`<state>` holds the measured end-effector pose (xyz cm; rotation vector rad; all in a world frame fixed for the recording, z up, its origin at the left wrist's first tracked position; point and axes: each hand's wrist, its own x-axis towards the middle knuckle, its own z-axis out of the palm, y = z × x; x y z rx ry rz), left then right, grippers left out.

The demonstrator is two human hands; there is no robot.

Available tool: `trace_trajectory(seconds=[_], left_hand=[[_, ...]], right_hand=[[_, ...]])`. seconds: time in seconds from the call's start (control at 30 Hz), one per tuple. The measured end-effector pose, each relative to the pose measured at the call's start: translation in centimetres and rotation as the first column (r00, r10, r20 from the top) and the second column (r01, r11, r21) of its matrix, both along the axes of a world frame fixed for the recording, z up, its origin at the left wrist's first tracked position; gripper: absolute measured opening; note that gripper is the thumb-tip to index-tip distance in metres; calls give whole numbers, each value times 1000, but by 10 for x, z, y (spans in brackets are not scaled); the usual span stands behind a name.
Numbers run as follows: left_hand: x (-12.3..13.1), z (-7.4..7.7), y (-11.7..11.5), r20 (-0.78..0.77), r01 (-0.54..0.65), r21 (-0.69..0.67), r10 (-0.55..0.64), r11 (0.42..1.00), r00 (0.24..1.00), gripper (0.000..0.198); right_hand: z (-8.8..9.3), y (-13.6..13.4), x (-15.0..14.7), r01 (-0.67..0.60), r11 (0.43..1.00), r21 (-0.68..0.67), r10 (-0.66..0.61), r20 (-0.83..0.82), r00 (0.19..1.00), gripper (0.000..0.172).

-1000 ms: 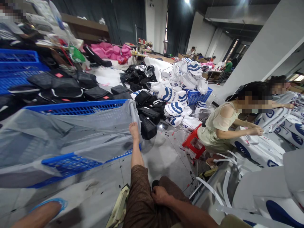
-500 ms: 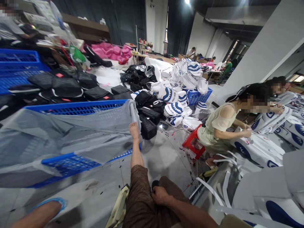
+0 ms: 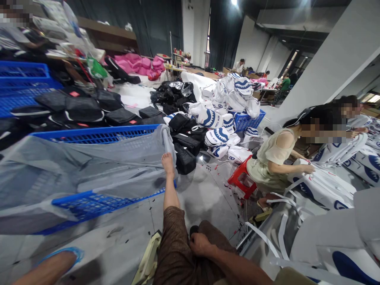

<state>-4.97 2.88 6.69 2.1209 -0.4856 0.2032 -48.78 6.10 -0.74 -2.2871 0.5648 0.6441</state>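
Observation:
My right hand (image 3: pixel 201 244) rests on my thigh in brown trousers (image 3: pixel 178 253), fingers curled closed. A small dark shape shows just above the thumb; I cannot make out whether the hand holds it. My bare foot (image 3: pixel 168 163) is stretched out against the corner of a blue plastic crate (image 3: pixel 89 204) lined with a grey plastic sheet (image 3: pixel 89 166). My other leg, with a blue slipper (image 3: pixel 61 253), lies at the lower left. My left hand is out of view.
A co-worker (image 3: pixel 276 158) sits on a red stool (image 3: pixel 241 180) handling white shark-print bags (image 3: pixel 323 186). White bags (image 3: pixel 216 136) and black bags (image 3: pixel 184 134) are heaped on the floor ahead. White straps and grey fabric (image 3: pixel 326 233) lie at my right.
The co-worker on the red stool has drawn their hands in along the white bag. My hand and legs have not moved.

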Motion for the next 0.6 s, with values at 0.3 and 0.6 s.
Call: trace_trajectory(seconds=[0.3,0.6], left_hand=[[-30,38,8,-53,-20,147,28,989,998,50],[-23,30,8,-67,46,26,-44,999,997,50]], right_hand=[[3,0,-1,-10,1000,5,10,16,1000,23],[8,-1,-1,23,1000,10,-24,38,999,17]])
